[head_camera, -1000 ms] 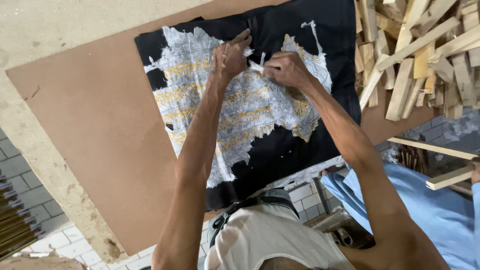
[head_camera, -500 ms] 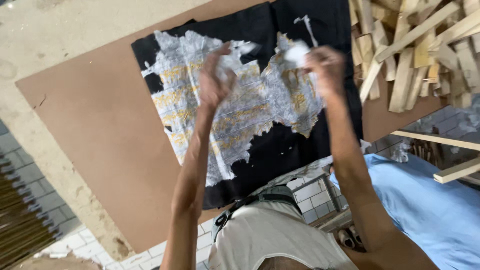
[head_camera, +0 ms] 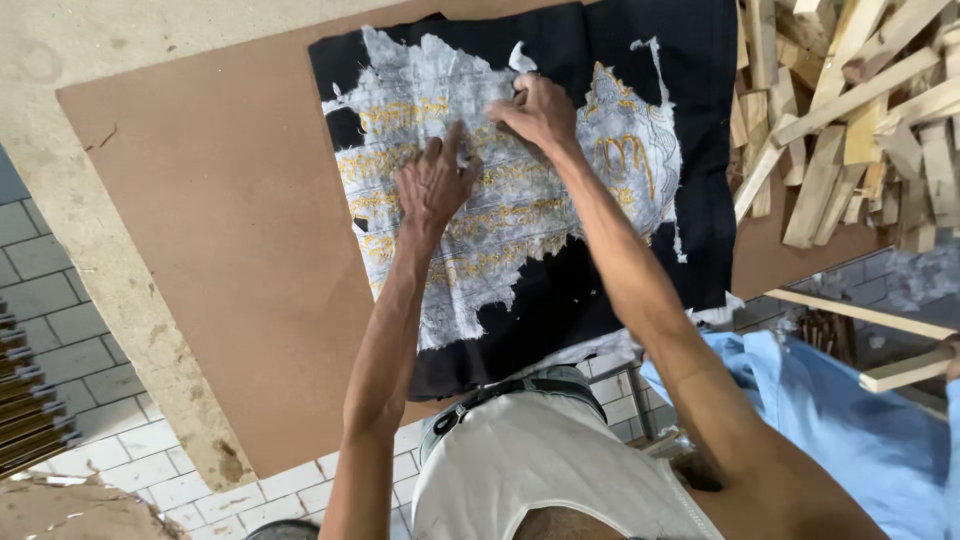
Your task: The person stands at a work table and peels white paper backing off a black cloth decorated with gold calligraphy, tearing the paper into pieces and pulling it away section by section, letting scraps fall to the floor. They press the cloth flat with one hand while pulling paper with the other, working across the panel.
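Note:
A black cloth [head_camera: 560, 300] lies on a brown board [head_camera: 230, 230]. A torn layer of white paper [head_camera: 480, 210] with gold embroidery showing through covers much of the cloth. My left hand [head_camera: 432, 182] rests flat on the paper near the cloth's middle, fingers spread. Just to its right, my right hand [head_camera: 540, 112] pinches the paper near the cloth's far edge, beside a small lifted scrap [head_camera: 520, 60].
A heap of wooden sticks [head_camera: 850, 110] lies at the right, overlapping the board's far corner. Light blue fabric [head_camera: 850, 420] sits at the lower right. White floor tiles [head_camera: 200, 480] show below the board, and dark rods [head_camera: 30, 410] lie at the far left.
Half a second ago both hands were raised and blurred above the cloth, the right holding a white scrap. Now both are back down on the paper.

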A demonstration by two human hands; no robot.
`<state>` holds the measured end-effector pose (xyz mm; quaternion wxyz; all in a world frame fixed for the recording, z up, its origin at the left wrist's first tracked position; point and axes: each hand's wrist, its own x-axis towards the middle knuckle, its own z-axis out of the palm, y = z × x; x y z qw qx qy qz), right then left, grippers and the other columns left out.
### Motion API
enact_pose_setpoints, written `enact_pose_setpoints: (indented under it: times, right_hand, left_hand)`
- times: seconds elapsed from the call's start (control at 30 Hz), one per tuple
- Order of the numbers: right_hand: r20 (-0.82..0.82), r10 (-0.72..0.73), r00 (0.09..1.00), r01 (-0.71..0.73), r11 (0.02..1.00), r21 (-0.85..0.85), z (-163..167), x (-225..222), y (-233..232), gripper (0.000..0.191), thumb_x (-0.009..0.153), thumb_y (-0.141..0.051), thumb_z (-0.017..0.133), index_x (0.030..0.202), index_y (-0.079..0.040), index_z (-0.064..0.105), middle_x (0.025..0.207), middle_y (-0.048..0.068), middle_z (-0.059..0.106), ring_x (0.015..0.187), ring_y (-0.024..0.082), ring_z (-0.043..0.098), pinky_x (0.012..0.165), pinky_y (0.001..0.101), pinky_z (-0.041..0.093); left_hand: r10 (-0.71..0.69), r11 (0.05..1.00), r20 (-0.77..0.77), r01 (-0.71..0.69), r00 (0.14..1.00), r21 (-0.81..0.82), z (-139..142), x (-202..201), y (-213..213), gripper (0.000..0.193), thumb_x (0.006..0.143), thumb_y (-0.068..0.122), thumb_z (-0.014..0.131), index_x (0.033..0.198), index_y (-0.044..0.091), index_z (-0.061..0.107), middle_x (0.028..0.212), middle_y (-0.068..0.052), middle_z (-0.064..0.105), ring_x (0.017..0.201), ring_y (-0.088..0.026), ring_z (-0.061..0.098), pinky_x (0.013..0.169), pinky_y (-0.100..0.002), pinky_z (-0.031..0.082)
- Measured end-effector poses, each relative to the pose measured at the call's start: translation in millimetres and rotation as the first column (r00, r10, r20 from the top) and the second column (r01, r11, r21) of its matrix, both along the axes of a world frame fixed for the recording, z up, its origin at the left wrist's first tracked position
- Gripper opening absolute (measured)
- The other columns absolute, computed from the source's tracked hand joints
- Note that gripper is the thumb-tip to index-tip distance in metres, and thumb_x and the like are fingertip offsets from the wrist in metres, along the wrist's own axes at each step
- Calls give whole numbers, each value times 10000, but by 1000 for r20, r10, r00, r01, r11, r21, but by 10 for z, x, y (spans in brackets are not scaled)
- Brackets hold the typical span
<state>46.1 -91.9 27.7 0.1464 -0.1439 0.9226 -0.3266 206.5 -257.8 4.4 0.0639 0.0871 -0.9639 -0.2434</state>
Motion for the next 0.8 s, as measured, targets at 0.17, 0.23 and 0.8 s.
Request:
enact_pose_setpoints:
  times: [0.17,0.23,0.8]
  right_hand:
    - [125,-25,992,25,1000,0,29,-42,-251,458,793,-420,906,600,-103,637,520,-44,588,479,93,486,444,296,323]
    - [-34,80,996,-76,992,96,99,-19,-275,526,841,-459,892,595,-117,577,501,-29,577,439,96,483,412,297,324]
    - [-134,-98,986,75,983,-165,576,-502,1600,137,986,-174,727,999,-51,786,815,53,753,659,104,701,529,248,550]
  left_hand:
    - [-9,1000,4,9,1000,-6,110,-28,-6,749,921,553,687,1535,204,438,990,-100,728,813,-292,717,673,-486,563]
    - [1,1000,14,-1,1000,1,164,-40,-22,804,914,561,691,1557,184,390,986,-100,727,798,-289,714,650,-487,557]
    - [16,980,165,-48,986,195,166,-121,-73,1170,871,630,732,1664,44,104,1039,-130,773,615,-213,667,502,-394,491]
